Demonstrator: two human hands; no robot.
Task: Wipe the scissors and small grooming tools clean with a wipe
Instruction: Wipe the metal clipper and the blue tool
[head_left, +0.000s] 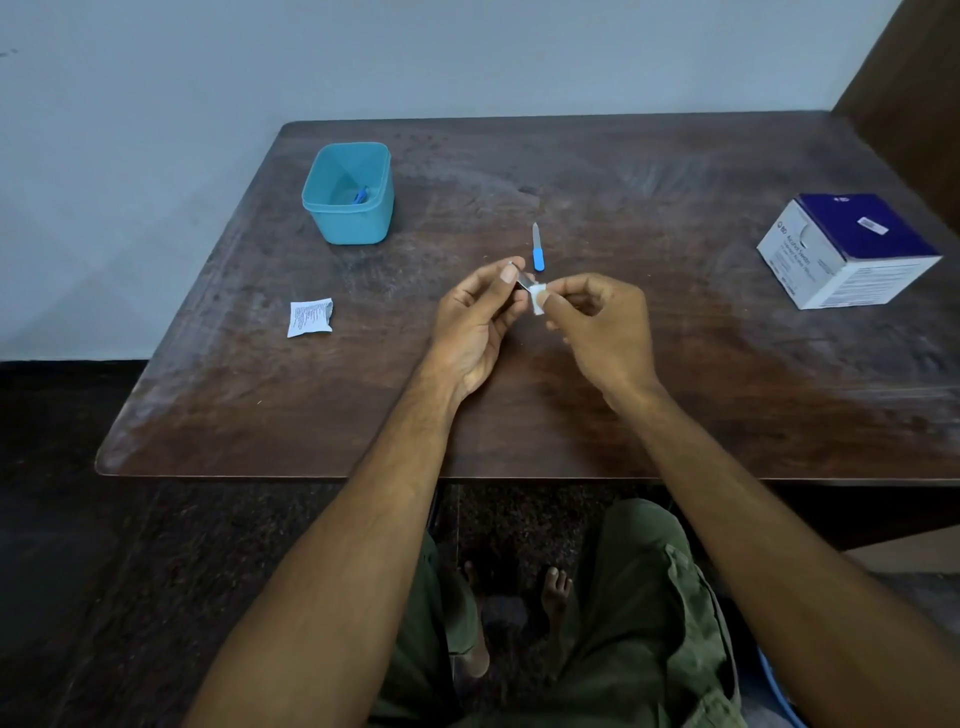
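Pinching a small metal tool (521, 280) between thumb and fingertips, the left hand (475, 322) is holding it up above the table (623, 415), while the right hand (597, 327) is clamping a folded white wipe (537, 301) around the tool's near end. What kind of tool it is, I cannot tell; it is mostly hidden by the fingers. Both grips are sitting on very little metal, so a hard pull with the wipe is likely to be tugging the tool out of the left fingertips, dropping it to the table or over the edge. Any sharp edge is also risking the thumb through the thin wipe. Just beyond the hands a blue-handled nail file (537, 249) is lying, easily knocked. Farther off are sitting a teal tub (348, 218) holding another blue tool (360, 195), a torn sachet (310, 317), and the swab box (847, 249).
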